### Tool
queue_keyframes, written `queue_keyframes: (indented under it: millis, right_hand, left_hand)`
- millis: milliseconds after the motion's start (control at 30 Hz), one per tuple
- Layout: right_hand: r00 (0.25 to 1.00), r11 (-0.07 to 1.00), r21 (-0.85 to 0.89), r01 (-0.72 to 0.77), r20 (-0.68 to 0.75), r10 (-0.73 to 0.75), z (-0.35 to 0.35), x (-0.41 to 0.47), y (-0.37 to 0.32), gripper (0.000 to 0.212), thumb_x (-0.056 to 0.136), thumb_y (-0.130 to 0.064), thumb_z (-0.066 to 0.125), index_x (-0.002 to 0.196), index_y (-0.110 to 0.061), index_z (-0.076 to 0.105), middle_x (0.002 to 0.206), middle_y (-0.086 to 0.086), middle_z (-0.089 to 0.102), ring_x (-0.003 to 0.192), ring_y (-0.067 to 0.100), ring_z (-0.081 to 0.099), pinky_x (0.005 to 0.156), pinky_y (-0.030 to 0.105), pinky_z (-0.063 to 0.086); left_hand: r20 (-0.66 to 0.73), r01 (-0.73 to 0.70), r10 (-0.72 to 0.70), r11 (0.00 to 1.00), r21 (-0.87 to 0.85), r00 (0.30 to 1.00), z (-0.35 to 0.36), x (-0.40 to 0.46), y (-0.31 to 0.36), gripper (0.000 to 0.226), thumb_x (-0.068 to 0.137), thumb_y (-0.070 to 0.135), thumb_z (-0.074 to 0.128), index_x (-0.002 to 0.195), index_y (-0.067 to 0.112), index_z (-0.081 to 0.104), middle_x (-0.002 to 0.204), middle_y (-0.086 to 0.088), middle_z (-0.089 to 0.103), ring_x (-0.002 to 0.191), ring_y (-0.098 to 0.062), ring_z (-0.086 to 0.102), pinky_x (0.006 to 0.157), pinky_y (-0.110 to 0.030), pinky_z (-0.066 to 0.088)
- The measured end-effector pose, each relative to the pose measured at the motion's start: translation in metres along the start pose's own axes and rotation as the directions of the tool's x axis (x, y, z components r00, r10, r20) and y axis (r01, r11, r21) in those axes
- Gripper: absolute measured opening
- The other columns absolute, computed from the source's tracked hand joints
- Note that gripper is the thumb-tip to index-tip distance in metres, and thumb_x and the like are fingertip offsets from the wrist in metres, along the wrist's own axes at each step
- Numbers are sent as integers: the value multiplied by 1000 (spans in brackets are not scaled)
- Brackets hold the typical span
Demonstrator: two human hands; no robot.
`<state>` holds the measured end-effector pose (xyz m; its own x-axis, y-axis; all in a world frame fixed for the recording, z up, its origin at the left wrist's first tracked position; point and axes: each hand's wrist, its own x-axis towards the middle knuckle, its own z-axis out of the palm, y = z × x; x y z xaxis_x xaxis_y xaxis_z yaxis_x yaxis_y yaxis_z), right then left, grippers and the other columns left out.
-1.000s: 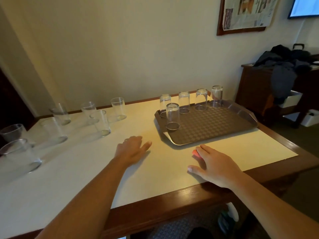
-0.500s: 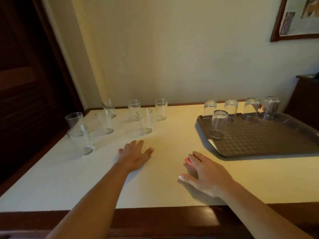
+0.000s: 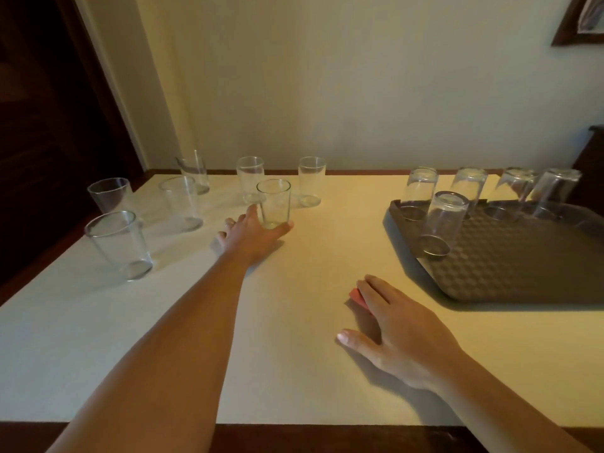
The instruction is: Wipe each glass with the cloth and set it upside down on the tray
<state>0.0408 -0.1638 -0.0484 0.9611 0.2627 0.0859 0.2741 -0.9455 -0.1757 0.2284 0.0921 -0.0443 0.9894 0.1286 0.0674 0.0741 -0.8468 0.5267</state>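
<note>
Several clear glasses stand upright on the left half of the table. My left hand (image 3: pixel 251 235) has its fingers spread around the base of the nearest upright glass (image 3: pixel 274 203), thumb on its right side, touching it without a closed grip. My right hand (image 3: pixel 397 328) lies flat on a red cloth (image 3: pixel 358 297), of which only a corner shows by my fingertips. A brown tray (image 3: pixel 523 266) at the right holds several glasses upside down, the closest one (image 3: pixel 444 222) in front of a back row.
The table has a pale mat (image 3: pixel 294 338) and a dark wooden edge (image 3: pixel 327 438) near me. A dark doorway (image 3: pixel 49 125) is at the left, a plain wall behind. A framed picture corner (image 3: pixel 578 21) hangs at the upper right.
My left hand has reached forward from the bare mat to the nearest upright glass. The view has swung further left. My right hand stays on the cloth.
</note>
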Motion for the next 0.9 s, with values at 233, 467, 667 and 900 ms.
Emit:
queue_keyframes:
  millis: [233,467,667,900]
  right_hand:
    - [1000,1000,11,-1,-5,1,0,0,0,95,79,-91,21,154,-33,17,163,-13,16,149,11,21,117,33,31]
    - [1000,1000,-1,3,-10,-3,-1,-1,0,91,81,-88,26,151,-31,26,160,-10,24,145,12,28,114,32,34]
    - [999,999,26,-30,20,29,-8,-8,-5,78,92,-74,33,154,-28,23,161,-7,23,145,15,28,114,33,32]
    - [993,995,105,-2,-115,14,-6,-36,-8,37,105,-27,39,141,-24,46,139,-6,50,110,14,60,87,27,52]
  left_hand:
    - [-51,-21,8,967,-252,999,10,14,3,72,88,64,70,143,21,52,138,-4,63,135,-35,46,114,-54,32]
    - [-8,-99,106,896,-432,994,-21,-22,14,61,80,50,87,120,16,56,108,-5,67,92,-18,67,73,-30,51]
    - [68,-90,166,785,-614,984,-51,-89,25,68,73,44,90,128,16,62,124,-12,62,99,-26,71,81,-37,65]
    - [108,78,113,237,-968,988,-56,-157,36,61,70,26,85,121,10,54,114,-13,64,105,-26,70,89,-39,59]
